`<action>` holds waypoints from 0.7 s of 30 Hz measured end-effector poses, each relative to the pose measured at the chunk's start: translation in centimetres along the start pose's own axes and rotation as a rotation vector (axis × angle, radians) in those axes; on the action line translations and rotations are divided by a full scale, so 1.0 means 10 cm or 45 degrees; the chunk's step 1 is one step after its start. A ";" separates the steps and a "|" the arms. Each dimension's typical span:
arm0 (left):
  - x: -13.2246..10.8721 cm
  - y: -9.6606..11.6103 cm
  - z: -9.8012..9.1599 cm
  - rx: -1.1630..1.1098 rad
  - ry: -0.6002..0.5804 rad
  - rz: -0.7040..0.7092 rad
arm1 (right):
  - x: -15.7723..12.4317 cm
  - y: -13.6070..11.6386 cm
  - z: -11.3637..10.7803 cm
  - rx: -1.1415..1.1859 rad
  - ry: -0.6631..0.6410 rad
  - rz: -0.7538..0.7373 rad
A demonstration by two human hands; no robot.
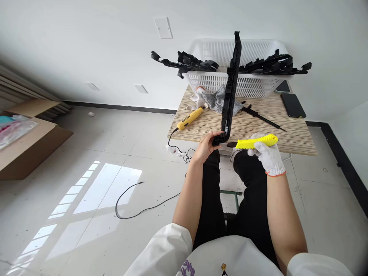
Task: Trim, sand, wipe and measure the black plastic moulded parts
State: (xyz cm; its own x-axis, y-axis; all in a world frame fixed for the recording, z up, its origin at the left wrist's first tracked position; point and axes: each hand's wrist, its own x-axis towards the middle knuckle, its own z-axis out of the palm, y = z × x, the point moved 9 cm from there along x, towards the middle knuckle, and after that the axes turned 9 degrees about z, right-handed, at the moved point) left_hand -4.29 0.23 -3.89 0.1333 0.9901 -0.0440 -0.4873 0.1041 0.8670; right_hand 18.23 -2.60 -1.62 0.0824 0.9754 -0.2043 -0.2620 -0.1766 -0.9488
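Note:
My bare left hand grips the lower, bent end of a long black plastic trim part. The part stands up and away from me, its far end in front of the white basket. In a white knit glove with an orange cuff, my right hand is closed round a yellow utility knife. Its dark blade end points left, just right of the part's bent corner; whether they touch I cannot tell. Behind the part a grey cloth lies on the table.
A white plastic basket holds several more black parts that jut out sideways. On the wooden table lie a yellow corded tool, a white glove, a thin black piece and a black phone. A cardboard box stands left.

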 end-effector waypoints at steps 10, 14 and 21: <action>-0.19 0.10 0.14 0.129 -0.150 -0.137 | -0.03 -0.21 -0.25 0.051 0.095 -0.150; -0.24 0.04 0.33 0.139 -0.348 -0.185 | -0.09 -0.24 -0.20 0.002 0.010 -0.142; -0.13 -0.02 0.45 0.558 -0.321 -0.063 | -0.08 -0.04 -0.38 -0.148 -0.041 0.068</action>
State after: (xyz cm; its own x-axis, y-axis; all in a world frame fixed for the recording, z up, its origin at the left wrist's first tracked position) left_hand -0.52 -1.52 -1.77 0.3774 0.9259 -0.0162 -0.0747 0.0479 0.9961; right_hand 21.90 -3.78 -1.97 0.0397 0.9677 -0.2490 -0.1519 -0.2405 -0.9587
